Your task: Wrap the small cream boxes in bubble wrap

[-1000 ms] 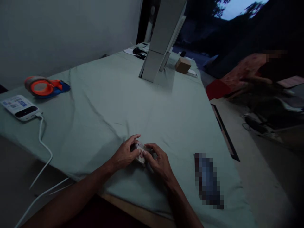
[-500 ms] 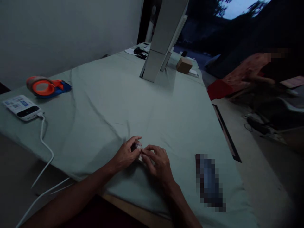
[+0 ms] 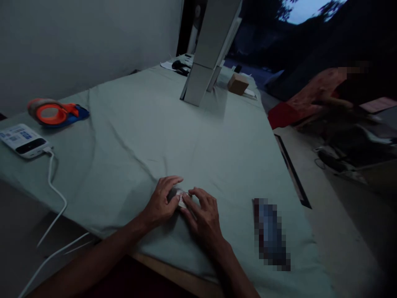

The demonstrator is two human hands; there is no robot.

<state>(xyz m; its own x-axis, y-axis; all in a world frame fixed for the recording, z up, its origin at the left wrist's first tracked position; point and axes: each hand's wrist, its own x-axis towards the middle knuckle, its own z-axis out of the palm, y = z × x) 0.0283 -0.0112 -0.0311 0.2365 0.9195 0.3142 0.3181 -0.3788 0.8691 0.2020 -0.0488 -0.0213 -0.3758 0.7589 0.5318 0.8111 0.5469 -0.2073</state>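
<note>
A small whitish object, too dim to name, lies low over the near part of the cloth-covered table, between my two hands. My left hand has its thumb against the object's left side, its other fingers curving around the far side. From the right, my right hand presses the object with its index finger on top, and its thumb sits at the near edge. Parts of the object are hidden under the fingers.
At left are an orange and blue tape dispenser and a white power bank with a white cable. A blurred-out dark item lies right. Farther off stand tall white panels and a brown box. A person is at right.
My right index finger has flattened onto the whitish object, and more of its surface shows. My left thumb has shifted slightly. The whole view has drifted a little.
</note>
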